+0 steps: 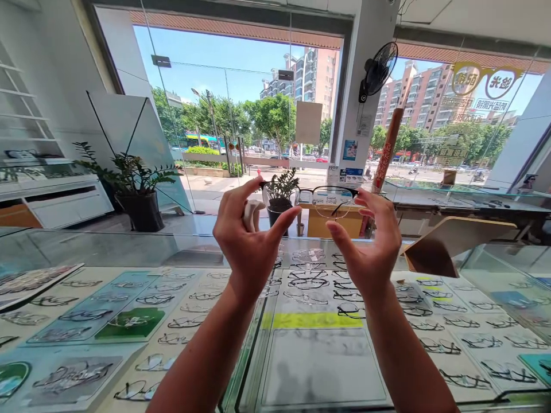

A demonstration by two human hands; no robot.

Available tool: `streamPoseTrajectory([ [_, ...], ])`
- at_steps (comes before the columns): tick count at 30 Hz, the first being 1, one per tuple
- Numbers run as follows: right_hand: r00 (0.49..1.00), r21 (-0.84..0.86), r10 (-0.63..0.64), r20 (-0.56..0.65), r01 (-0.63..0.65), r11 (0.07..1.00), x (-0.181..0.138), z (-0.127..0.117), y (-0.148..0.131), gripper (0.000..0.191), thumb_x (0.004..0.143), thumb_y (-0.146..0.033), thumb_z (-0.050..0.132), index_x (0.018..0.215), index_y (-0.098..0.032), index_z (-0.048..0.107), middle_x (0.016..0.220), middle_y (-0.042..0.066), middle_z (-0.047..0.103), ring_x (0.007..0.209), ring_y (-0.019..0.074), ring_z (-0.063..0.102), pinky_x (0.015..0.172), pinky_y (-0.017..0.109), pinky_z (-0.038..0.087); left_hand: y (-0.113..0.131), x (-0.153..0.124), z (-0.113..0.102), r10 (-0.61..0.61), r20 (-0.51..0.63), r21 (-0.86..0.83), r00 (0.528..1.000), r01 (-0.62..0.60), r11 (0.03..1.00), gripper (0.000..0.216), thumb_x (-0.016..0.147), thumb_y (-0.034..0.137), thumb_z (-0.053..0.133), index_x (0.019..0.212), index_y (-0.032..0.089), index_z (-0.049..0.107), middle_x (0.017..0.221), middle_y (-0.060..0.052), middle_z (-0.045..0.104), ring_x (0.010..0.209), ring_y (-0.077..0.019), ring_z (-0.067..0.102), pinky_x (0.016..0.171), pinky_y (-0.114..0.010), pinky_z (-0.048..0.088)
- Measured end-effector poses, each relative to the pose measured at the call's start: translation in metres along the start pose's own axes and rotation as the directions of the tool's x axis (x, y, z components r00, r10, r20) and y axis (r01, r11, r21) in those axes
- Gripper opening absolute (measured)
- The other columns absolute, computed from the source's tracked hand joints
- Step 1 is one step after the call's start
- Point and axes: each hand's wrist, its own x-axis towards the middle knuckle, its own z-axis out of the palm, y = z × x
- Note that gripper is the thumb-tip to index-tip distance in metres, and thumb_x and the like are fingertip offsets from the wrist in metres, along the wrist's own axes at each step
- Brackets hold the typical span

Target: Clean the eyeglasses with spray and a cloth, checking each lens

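Head: eyeglasses (313, 190) between both grips (246, 236) (375, 241)

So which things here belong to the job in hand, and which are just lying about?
In use: glasses, held up by the left hand and right hand; what looks like a pale cloth, in the left hand.
Lying about: displayed frames; potted plants; fan.

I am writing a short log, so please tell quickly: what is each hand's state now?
Left hand: holding one end of the eyeglasses, thumb spread; a pale item is at its fingers.
Right hand: holding the other end, thumb spread.
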Motion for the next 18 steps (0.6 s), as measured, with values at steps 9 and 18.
streamPoseTrajectory([
  [9,0.988,0.013,0.125,0.085,-0.127,0.992,0.002,-0.003,0.01,0.053,0.09,-0.049,0.079,0.137,-0.029,0.062,0.126,0.008,0.071,0.111,0.0284,0.072,0.094,0.051,0.062,0.004,-0.001,0.001,-0.067,0.092,0.055,0.993,0.062,0.997,0.061,0.075,0.045,0.095,0.128,0.026,0.072,0.122,-0.007,0.076,0.112,-0.0251,0.072,0.095,-0.04,0.062],
  [18,0.963,0.049,0.237,0.129,-0.245,0.968,0.004,-0.007,0.017,0.054,0.09,-0.05,0.078,0.137,-0.03,0.062,0.128,0.009,0.072,0.114,0.0281,0.072,0.097,0.052,0.063,0.004,0.0,-0.001,-0.129,0.152,0.004,0.98,0.13,0.991,0.057,0.079,0.046,0.092,0.13,0.028,0.073,0.127,-0.007,0.076,0.113,-0.0249,0.072,0.093,-0.039,0.064],
])
